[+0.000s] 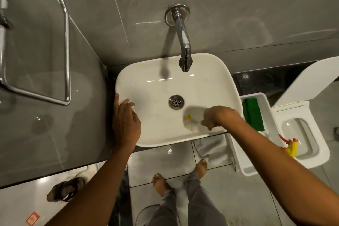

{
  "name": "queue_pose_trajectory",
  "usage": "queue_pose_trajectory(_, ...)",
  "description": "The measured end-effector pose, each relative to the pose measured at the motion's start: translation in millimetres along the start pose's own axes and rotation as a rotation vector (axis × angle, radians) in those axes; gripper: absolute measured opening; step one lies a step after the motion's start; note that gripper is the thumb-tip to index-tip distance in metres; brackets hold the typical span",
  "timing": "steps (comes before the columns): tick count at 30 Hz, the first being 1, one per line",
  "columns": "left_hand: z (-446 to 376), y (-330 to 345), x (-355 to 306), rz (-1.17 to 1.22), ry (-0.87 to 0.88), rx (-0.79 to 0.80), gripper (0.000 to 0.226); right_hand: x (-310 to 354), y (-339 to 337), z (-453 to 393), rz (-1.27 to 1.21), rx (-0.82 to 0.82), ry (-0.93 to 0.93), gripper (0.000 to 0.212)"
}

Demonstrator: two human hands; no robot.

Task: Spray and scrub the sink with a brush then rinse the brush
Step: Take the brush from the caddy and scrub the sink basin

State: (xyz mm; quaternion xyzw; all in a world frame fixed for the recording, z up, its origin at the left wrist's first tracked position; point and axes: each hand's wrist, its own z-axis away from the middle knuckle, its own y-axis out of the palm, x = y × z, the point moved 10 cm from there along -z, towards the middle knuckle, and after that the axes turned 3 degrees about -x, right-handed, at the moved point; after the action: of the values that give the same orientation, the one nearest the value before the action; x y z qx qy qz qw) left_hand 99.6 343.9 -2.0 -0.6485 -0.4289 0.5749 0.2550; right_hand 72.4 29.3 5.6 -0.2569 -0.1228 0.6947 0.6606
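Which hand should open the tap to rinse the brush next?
Left, probably. The left hand is free, resting on the sink rim. The right hand grips the brush in the basin, already below the tap. The tap's handle isn't visible, so reach is uncertain.

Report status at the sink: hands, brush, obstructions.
Right hand shut on brush, bristles against basin. Left hand open on sink rim. Drain clear.

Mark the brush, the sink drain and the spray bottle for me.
brush (190, 124): head view, on the pale bristles by the right hand.
sink drain (176, 102): head view, centre of the metal strainer.
spray bottle (291, 147): head view, on the yellow body.
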Motion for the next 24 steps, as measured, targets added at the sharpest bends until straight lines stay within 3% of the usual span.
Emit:
queue_pose_trajectory(3,0,0,1,0.005,-0.022,0.009,0.026,65,11,-7,-0.089,0.06,-0.214,0.04)
queue_pose_trajectory(5,-1,1,2,0.004,-0.022,0.006,0.026,107,13,-12,-0.295,0.034,-0.317,0.041)
queue_pose_trajectory(10,0,2,3,0.004,-0.025,0.002,0.02,170,-20,-38,-0.524,-0.241,-0.322,0.047)
queue_pose_trajectory(13,0,3,-1,-0.011,0.049,0.032,0.017,145,-41,-68,-0.587,-0.384,-0.208,0.046)
queue_pose_trajectory(16,1,5,1,0.01,0.049,0.06,0.02,76,-62,-82,-0.691,-0.458,-0.047,0.044)
queue_pose_trajectory(21,0,5,-1,-0.033,0.034,0.087,0.033,-22,-18,-83,-0.649,-0.259,0.02,0.043)
queue_pose_trajectory(24,3,7,-7,-0.226,0.039,0.116,0.051,-38,-1,-66,-0.647,-0.196,-0.023,0.044)
